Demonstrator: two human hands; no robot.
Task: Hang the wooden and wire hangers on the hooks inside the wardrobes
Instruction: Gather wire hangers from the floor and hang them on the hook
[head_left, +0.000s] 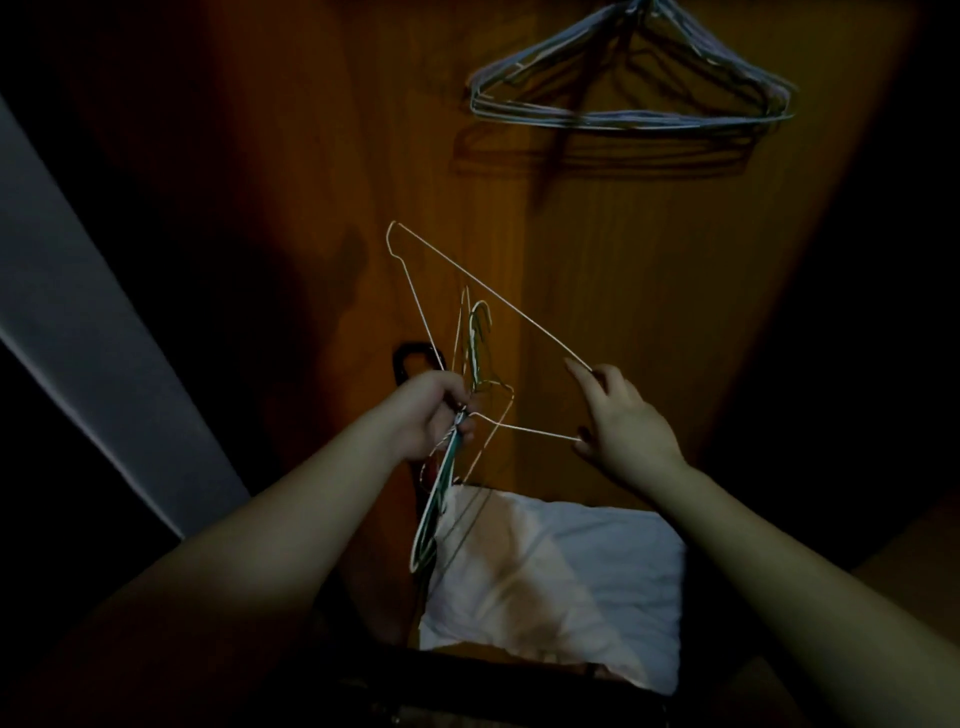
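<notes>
My left hand (434, 413) grips a bundle of wire hangers (475, 353) by their necks, white, green and pale ones, with their hooks pointing up and bodies hanging down. A single pale wire hanger (488, 296) stands out from the bundle, tilted, its far corner up at the left. My right hand (621, 415) pinches that hanger's near corner between thumb and fingers. Several grey wire hangers (631, 88) hang together from the top of the brown wardrobe panel (597, 260), above and right of my hands. Their hook is cut off by the frame's top edge.
A white crumpled cloth or pillow (566, 577) lies below my hands inside the wardrobe. A dark handle-like shape (410, 358) shows behind my left hand. A grey wall or door strip (78, 338) runs along the left. The surroundings are very dark.
</notes>
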